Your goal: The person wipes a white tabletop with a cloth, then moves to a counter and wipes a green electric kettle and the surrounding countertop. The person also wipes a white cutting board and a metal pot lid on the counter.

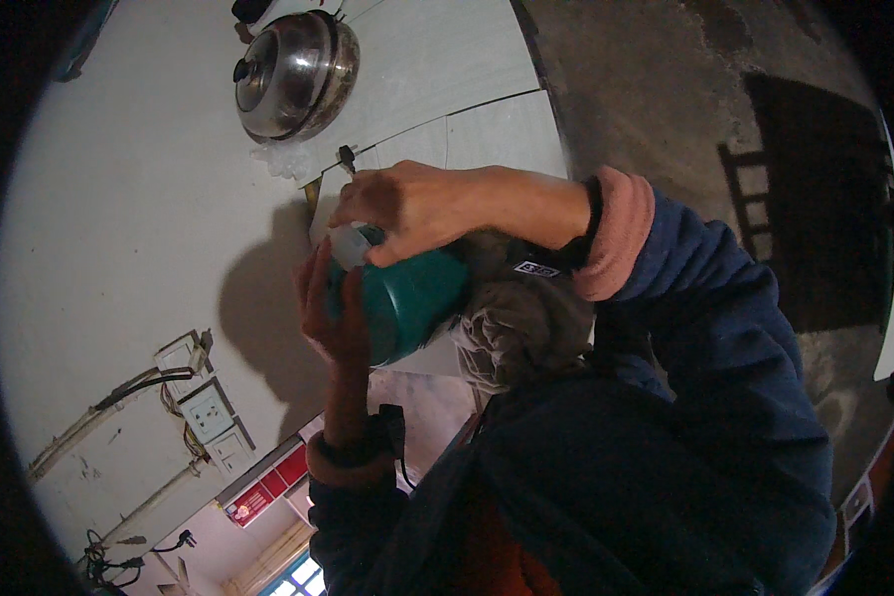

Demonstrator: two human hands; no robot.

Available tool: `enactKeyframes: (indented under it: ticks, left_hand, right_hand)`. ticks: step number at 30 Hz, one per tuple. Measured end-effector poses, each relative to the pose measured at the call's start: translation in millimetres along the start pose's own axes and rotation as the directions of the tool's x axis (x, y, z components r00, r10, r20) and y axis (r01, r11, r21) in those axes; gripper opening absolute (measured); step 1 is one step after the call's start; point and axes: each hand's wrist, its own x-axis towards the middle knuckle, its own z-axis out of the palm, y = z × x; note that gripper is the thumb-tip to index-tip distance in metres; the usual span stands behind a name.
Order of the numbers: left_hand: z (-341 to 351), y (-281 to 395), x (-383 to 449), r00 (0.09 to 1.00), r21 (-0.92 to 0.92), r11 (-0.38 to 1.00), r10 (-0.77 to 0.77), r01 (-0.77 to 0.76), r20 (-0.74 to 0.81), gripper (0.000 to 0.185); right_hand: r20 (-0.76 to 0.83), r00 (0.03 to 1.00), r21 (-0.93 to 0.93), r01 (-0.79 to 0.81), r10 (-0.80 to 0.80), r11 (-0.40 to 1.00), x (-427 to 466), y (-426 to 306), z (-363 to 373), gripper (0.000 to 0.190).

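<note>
A teal-green container (417, 298), apparently plastic, lies tilted in front of me, with a translucent whitish piece (350, 247) at its upper-left end that looks like a cap or lid. My left hand (331, 305) holds the container's side near that end, its fingers reaching up along it. From above, my right hand (402, 212) grips the translucent piece between thumb and fingers. The exact hold of the right fingertips is partly hidden. A crumpled brown cloth (521, 328) lies against the container, below my right forearm.
A lidded metal pot (290, 82) stands on the pale tiled counter (484, 141) by the wall, beside clear plastic wrap (279, 158). A black plug (347, 156) lies near my right hand. Wall sockets (210, 413) have exposed wires. A dark tabletop (819, 216) stands over the floor at right.
</note>
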Motion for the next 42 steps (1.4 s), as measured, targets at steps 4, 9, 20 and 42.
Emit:
enactKeyframes:
  ticks: [4, 9, 20, 42]
  left_hand:
    - [7, 0, -2, 0.997, -0.038, 0.998, -0.051, 0.053, 0.058, 0.04]
    - [11, -6, -5, 0.999, -0.037, 0.999, -0.024, 0.025, 0.023, 0.039]
    - [8, -40, -6, 0.993, -0.02, 0.999, -0.048, 0.046, -0.111, 0.032]
    - [4, -37, -7, 0.999, -0.111, 0.994, -0.019, 0.014, -0.044, 0.033]
  right_hand:
    - [-0.008, 1.0, 0.066, 0.016, -0.016, 0.998, -6, 2, 3, 0.053]
    - [-0.06, 0.989, 0.357, -0.108, 0.138, 0.928, -19, 11, 1, 0.052]
    - [0.076, 0.652, -0.49, -0.635, 0.755, 0.597, -115, 47, 10, 0.028]
    - [-0.206, 0.935, 0.03, -0.288, 0.288, 0.957, -37, 49, 67, 0.015]
